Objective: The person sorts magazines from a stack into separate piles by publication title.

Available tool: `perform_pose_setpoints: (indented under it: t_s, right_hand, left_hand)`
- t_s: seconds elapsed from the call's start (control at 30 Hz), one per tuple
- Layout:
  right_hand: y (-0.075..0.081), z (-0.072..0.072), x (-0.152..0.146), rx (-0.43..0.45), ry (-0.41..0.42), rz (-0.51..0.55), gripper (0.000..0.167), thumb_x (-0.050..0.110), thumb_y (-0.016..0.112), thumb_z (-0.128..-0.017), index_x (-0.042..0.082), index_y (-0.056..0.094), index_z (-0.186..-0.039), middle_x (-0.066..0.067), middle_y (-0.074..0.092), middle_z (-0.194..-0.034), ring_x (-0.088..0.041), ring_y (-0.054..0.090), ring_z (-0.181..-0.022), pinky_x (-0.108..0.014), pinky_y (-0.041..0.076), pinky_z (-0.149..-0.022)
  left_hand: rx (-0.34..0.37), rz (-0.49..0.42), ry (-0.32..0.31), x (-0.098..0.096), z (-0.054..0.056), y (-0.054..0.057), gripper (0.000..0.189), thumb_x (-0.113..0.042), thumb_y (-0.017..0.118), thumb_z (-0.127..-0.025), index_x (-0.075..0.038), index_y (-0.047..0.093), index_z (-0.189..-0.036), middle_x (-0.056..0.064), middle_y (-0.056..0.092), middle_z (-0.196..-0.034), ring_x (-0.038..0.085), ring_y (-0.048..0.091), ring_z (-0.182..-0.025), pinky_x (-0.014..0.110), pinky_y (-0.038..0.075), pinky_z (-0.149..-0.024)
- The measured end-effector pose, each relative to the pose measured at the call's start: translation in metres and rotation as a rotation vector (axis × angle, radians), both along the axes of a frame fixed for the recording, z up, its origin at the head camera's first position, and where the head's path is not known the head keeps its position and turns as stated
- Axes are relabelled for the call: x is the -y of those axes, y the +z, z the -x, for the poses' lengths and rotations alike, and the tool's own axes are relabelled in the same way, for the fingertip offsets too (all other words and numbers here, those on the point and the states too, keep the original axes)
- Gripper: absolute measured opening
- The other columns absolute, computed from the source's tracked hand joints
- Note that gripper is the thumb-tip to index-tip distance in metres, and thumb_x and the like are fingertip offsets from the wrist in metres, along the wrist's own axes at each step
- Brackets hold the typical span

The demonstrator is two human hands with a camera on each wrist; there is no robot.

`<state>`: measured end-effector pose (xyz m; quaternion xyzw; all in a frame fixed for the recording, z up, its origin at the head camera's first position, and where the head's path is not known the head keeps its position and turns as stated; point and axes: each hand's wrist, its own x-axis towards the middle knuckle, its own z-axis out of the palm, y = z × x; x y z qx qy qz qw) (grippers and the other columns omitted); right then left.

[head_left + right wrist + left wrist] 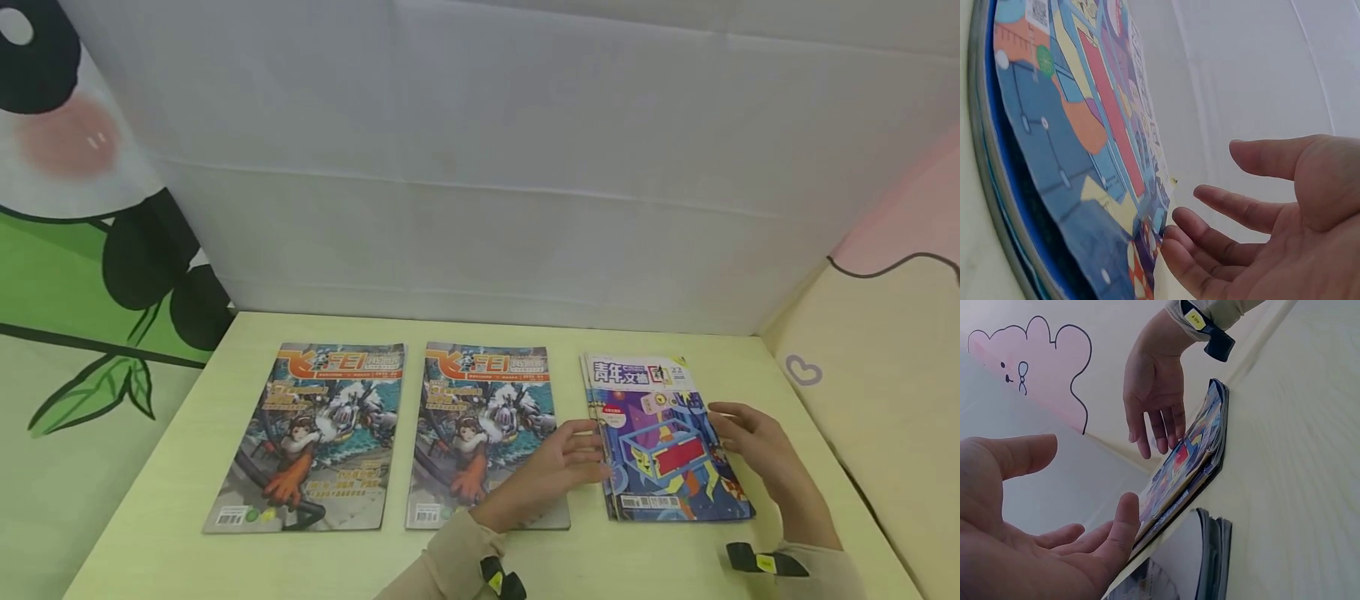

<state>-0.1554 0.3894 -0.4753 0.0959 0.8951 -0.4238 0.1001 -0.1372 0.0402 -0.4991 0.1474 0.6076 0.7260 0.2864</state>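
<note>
At the right of the table lies a small stack of magazines, with a purple and blue magazine (663, 433) on top. My left hand (551, 471) reaches across the lower right of the middle magazine (480, 417), its fingertips at the left edge of the stack. On the opposite side my right hand (765, 454) has its fingertips beside the stack's right edge. The right wrist view shows the right hand's fingers (1210, 250) loosely bent, thumb spread away, with nothing gripped. In the left wrist view the left hand (1041, 544) likewise has thumb and fingers apart.
Another magazine (315, 442) with the same cover as the middle one lies at the left. All rest on a pale yellow table (172, 475). A white cloth wall (487, 167) stands behind it, and painted panels (877, 358) flank the sides.
</note>
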Motion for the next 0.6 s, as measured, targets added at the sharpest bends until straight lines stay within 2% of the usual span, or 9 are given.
perform_pose_setpoints:
  t_s: [0.07,0.17,0.3,0.47,0.6]
  right_hand:
    - [0.000,0.001,0.005,-0.010,-0.003,-0.022,0.063,0.036,0.046,-0.121,-0.013,0.043,-0.160,-0.043,0.051,-0.154,-0.050,0.064,-0.127,-0.055,0.059,-0.104]
    - [0.001,0.001,0.012,-0.033,-0.017,-0.056,0.062,0.037,0.048,-0.120,-0.010,0.045,-0.160,-0.041,0.052,-0.153,-0.048,0.063,-0.125,-0.036,0.059,-0.094]
    - [0.003,0.000,0.025,-0.070,-0.022,-0.041,0.060,0.036,0.050,-0.120,-0.009,0.046,-0.161,-0.039,0.054,-0.152,-0.048,0.063,-0.124,-0.019,0.057,-0.082]
    - [0.007,-0.003,0.044,-0.125,0.022,-0.061,0.055,0.030,0.055,-0.119,-0.007,0.050,-0.158,-0.036,0.058,-0.149,-0.049,0.062,-0.129,-0.013,0.054,-0.082]
    - [0.013,-0.005,0.060,-0.167,0.072,-0.089,0.051,0.027,0.059,-0.117,-0.006,0.054,-0.156,-0.033,0.063,-0.146,-0.049,0.063,-0.131,-0.017,0.050,-0.088]
  left_hand:
    - [-0.025,0.026,0.001,0.005,0.000,0.003,0.069,-0.013,0.072,-0.108,-0.007,0.040,-0.168,0.019,0.054,-0.164,0.036,0.057,-0.147,0.044,0.053,-0.118]
    - [-0.069,0.063,0.003,0.014,0.002,0.008,0.070,-0.014,0.073,-0.107,-0.007,0.040,-0.168,0.018,0.054,-0.164,0.035,0.058,-0.147,0.044,0.054,-0.116]
    - [-0.098,0.062,0.012,0.029,0.006,0.012,0.071,-0.013,0.072,-0.108,-0.006,0.038,-0.169,0.021,0.052,-0.165,0.036,0.056,-0.148,0.046,0.053,-0.117]
    - [-0.135,0.072,0.040,0.044,0.008,0.014,0.070,-0.013,0.071,-0.108,-0.005,0.038,-0.170,0.023,0.052,-0.164,0.039,0.055,-0.148,0.048,0.053,-0.118]
    - [-0.189,0.116,0.079,0.056,0.008,0.016,0.068,-0.014,0.071,-0.108,-0.005,0.040,-0.168,0.023,0.054,-0.162,0.041,0.057,-0.145,0.051,0.053,-0.117]
